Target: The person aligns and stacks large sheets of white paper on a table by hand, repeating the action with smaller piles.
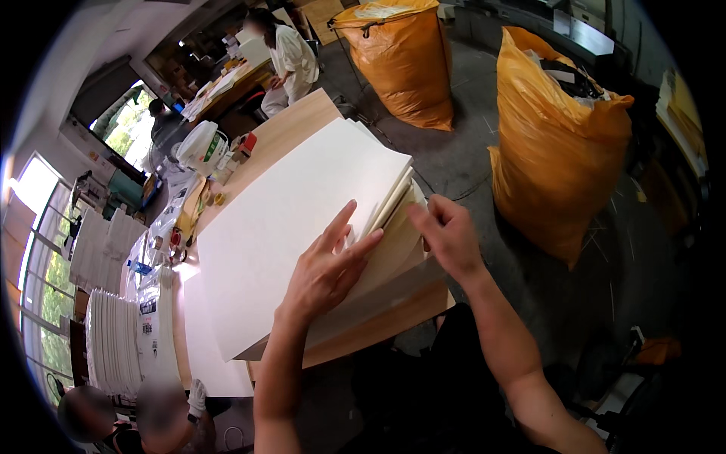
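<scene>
A thick stack of large white paper sheets (pixel 280 204) lies on a wooden table in front of me. Its top sheets are lifted and bent along the right side, leaving gaps between the layers. My left hand (pixel 324 268) rests against this raised edge with its fingers stretched and apart. At the right corner of the stack, my right hand (pixel 452 238) has curled fingers closed at the sheet edges. Its fingertips are partly hidden, so how many sheets are between them cannot be made out.
Two large orange sacks (pixel 563 151) stand on the dark floor to the right. A white bucket (pixel 203 147) and a red box (pixel 244 144) sit at the table's far left. Stacked white boards (pixel 113 340) are at left. Other people are nearby, one wearing a white glove (pixel 197 397).
</scene>
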The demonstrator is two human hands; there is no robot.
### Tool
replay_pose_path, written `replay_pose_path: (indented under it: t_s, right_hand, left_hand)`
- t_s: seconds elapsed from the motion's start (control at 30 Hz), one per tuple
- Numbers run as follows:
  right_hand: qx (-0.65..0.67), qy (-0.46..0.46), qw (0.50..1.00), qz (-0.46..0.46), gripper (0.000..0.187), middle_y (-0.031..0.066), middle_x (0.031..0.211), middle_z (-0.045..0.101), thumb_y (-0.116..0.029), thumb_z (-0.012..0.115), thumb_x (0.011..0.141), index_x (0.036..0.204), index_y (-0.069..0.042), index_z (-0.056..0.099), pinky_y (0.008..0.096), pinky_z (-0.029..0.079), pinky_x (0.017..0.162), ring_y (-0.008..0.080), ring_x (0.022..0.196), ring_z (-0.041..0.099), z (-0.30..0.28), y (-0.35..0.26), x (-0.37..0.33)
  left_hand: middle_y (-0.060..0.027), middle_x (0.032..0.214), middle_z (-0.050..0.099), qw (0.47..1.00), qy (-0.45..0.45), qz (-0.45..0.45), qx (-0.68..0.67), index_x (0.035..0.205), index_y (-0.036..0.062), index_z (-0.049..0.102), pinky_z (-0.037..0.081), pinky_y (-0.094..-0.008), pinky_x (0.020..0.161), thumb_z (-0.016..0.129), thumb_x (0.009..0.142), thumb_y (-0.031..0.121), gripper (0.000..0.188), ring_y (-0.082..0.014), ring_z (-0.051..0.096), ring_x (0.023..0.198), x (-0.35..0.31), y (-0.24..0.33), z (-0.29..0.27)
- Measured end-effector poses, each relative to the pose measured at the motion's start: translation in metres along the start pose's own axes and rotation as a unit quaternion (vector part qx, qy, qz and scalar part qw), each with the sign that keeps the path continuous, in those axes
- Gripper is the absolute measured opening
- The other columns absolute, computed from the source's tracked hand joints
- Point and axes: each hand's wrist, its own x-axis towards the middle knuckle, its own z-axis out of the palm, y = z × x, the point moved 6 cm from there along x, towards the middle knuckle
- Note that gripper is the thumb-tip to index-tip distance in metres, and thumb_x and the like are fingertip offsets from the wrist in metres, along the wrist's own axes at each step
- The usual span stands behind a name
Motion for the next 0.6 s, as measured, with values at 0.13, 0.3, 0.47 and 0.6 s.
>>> replay_pose_path:
  t_s: [0.13,0.3,0.47,0.6]
  right_hand:
    - [0.24,-0.048,0.969,0.033,0.052,0.0015,0.062,0.054,-0.049,0.07,0.099,0.071,-0.008,0.054,0.0259,0.044,0.052,0.0095,0.056,0.055,0.007,-0.009,0.006]
    - [0.192,-0.059,0.976,0.081,0.041,0.0057,0.062,0.06,-0.031,0.064,0.104,0.071,-0.007,0.057,0.0281,0.048,0.055,0.0169,0.058,0.064,0.0,0.003,0.007]
    - [0.36,-0.075,0.921,0.126,0.035,0.0088,0.064,0.064,-0.022,0.061,0.104,0.072,-0.007,0.06,0.0302,0.05,0.056,0.0219,0.062,0.07,0.009,0.007,0.007]
    - [0.359,-0.079,0.922,0.121,0.035,0.006,0.066,0.064,-0.023,0.061,0.105,0.075,-0.006,0.062,0.0289,0.05,0.055,0.0182,0.063,0.069,0.004,0.004,0.006]
  left_hand:
    - [-0.0207,0.159,0.045,1.0,-0.014,0.002,0.007,0.135,0.0235,0.068,0.059,-0.0458,0.098,0.067,0.091,0.0,0.05,-0.0416,0.069,0.118,0.004,0.005,-0.001]
    - [-0.0195,0.156,0.047,0.997,-0.036,0.022,0.065,0.126,0.0208,0.073,0.059,-0.0468,0.099,0.076,0.085,0.002,0.045,-0.0414,0.066,0.121,0.004,0.001,0.001]
    - [-0.0166,0.152,0.052,0.999,0.0,0.034,0.03,0.12,0.0219,0.076,0.06,-0.0463,0.1,0.094,0.065,0.011,0.06,-0.0386,0.066,0.122,0.005,0.01,-0.002]
    - [-0.0144,0.15,0.054,0.999,-0.002,0.035,0.021,0.119,0.0222,0.076,0.06,-0.046,0.099,0.096,0.063,0.012,0.061,-0.0374,0.067,0.121,0.007,0.008,0.0]
